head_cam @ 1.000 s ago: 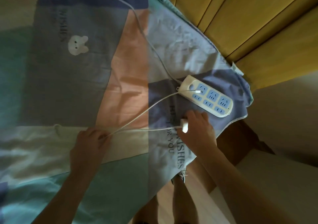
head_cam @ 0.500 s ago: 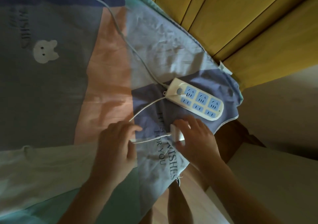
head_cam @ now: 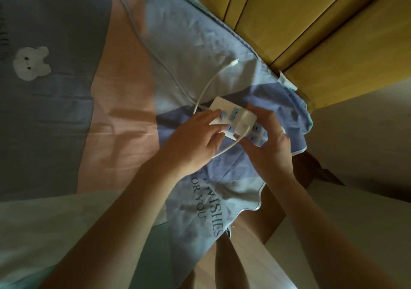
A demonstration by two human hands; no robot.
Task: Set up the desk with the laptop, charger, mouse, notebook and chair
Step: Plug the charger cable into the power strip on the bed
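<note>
A white power strip [head_cam: 219, 106] with blue sockets lies on a patchwork bedsheet [head_cam: 124, 93] near the bed's corner. A white charger block [head_cam: 245, 122] sits on the strip's sockets. My right hand [head_cam: 270, 146] grips the charger block from the right. My left hand [head_cam: 195, 142] presses on the strip's left end, fingers on its edge. The charger's thin white cable [head_cam: 208, 88] loops up from under the hands, and its free plug tip [head_cam: 234, 62] rests on the sheet.
The strip's thicker grey cord [head_cam: 142, 37] runs up-left across the sheet. Yellow wooden panels [head_cam: 311, 22] border the bed at upper right. A pale floor or wall surface [head_cam: 355, 144] lies to the right. My legs [head_cam: 226, 262] show below the sheet's edge.
Both hands moved up onto the power strip. The right hand carried the charger block from the sheet onto the sockets. The cable's free end swung up past the strip.
</note>
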